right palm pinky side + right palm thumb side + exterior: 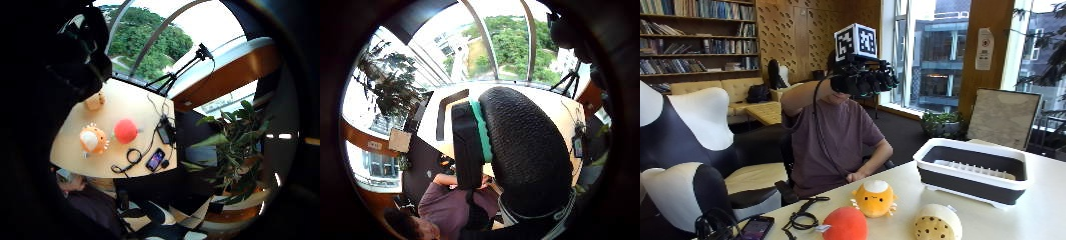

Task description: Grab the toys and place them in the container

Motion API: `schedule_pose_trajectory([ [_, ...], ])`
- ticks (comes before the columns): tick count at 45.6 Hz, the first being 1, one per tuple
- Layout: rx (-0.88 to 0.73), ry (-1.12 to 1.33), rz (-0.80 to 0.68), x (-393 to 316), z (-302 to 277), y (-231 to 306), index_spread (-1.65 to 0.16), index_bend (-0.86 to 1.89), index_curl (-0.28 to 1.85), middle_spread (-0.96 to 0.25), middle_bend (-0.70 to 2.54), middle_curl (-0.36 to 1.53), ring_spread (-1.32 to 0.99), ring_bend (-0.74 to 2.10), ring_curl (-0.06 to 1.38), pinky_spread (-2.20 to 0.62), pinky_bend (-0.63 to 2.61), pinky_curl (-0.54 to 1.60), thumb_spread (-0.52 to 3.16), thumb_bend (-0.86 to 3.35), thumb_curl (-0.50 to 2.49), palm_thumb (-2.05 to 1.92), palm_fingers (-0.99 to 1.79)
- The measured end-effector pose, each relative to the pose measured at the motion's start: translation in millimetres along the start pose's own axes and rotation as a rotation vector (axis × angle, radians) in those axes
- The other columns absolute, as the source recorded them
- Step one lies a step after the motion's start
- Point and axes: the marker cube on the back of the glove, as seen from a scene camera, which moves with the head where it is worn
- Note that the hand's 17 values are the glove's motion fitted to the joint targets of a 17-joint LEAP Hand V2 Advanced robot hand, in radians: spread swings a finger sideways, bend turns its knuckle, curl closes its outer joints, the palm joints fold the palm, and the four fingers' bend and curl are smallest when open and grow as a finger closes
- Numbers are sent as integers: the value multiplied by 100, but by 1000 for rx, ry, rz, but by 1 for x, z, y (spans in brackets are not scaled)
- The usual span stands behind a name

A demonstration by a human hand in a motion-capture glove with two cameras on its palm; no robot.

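**Hand raised high above counter; all three toys still outside the container**

Outside view: the seated person holds the black-gloved right hand [863, 80] up at head height, well above the pale wooden counter [1039, 210]. Its fingers [885, 80] appear curled inward and hold nothing visible; no toy is in the grasp.

The task's things lie on the counter near the person's edge: a red rounded plush toy [845, 225], an orange-and-white plush creature with small spikes [874, 198] just beside it, and a cream plush toy with dark spots [936, 224] next along. The little finger side palm view looks down on the same toys, confirming the hand is far above them.

The white-rimmed, dark-walled plastic container [973, 185] stands farther along the counter, apart from the toys. A slotted insert shows inside; no toy is visible there.

Judgement: no pick has been made. The raised pose looks like a ready position, with the toys lined up within reach for collection one by one.

Also on the counter: a phone [754, 228] and black cables [800, 219].
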Motion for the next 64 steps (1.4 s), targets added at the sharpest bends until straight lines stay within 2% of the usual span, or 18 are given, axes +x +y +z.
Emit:
schedule_pose_trajectory([
  [7, -45, 6, 52, 17, 19, -7, -16, 8, 4, -12, 17, 6, -10, 63, 19, -7, 77, 24, 88, -8, 0, -12, 44],
  [16, -106, -8, 103, 41, 54, -20, -22, 11, 6, -15, 21, 13, -13, 72, 23, -6, 87, 30, 118, -8, 1, -13, 31],
  [25, -286, -4, 159, 67, 129, -24, -24, 12, 9, -17, 22, 18, -14, 76, 24, -5, 94, 33, 129, -7, 2, -13, 18],
  [32, -452, -70, 239, 86, 218, -13, -25, 14, 12, -16, 20, 22, -11, 73, 24, -2, 102, 35, 132, -7, 3, -13, 6],
  [36, -558, -110, 241, 88, 261, 6, -26, 14, 14, -11, 16, 22, -7, 67, 23, -1, 109, 37, 132, -7, 4, -11, -7],
  [41, -785, -236, 329, 76, 320, 43, -26, 9, 14, -3, 11, 21, -2, 57, 19, 2, 118, 38, 129, -4, 8, -5, -23],
  [44, -709, -301, 349, 82, 345, 43, -26, 8, 14, -1, 9, 20, 0, 56, 19, 2, 123, 39, 127, -1, 11, 0, -24],
  [47, -596, -328, 375, 88, 351, 39, -26, 5, 13, 1, 10, 19, 1, 68, 22, 0, 127, 40, 127, 4, 16, 11, -13],
  [50, -515, -327, 396, 88, 349, 34, -27, 8, 12, 1, 19, 21, -6, 91, 28, -8, 125, 39, 131, 11, 21, 25, 12],
  [51, -489, -321, 399, 87, 347, 31, -26, 10, 12, -1, 23, 22, -11, 100, 30, -14, 125, 39, 133, 14, 23, 30, 32],
  [53, -450, -309, 397, 86, 340, 26, -26, 10, 11, -3, 26, 23, -15, 107, 29, -19, 125, 36, 136, 18, 26, 37, 44],
  [54, -442, -307, 392, 85, 336, 22, -27, 15, 13, -6, 35, 27, -19, 109, 31, -22, 126, 37, 132, 23, 30, 48, 62],
  [55, -438, -312, 385, 83, 329, 19, -27, 15, 12, -7, 35, 27, -21, 110, 31, -24, 125, 36, 129, 24, 32, 51, 62],
  [58, -423, -354, 346, 73, 299, 6, -30, 27, 15, -14, 49, 32, -27, 118, 36, -28, 121, 37, 112, 25, 38, 61, 88],
  [64, -354, -334, 208, 35, 199, -31, -34, 37, 20, -24, 65, 40, -34, 123, 42, -32, 116, 39, 91, 26, 47, 69, 98],
])
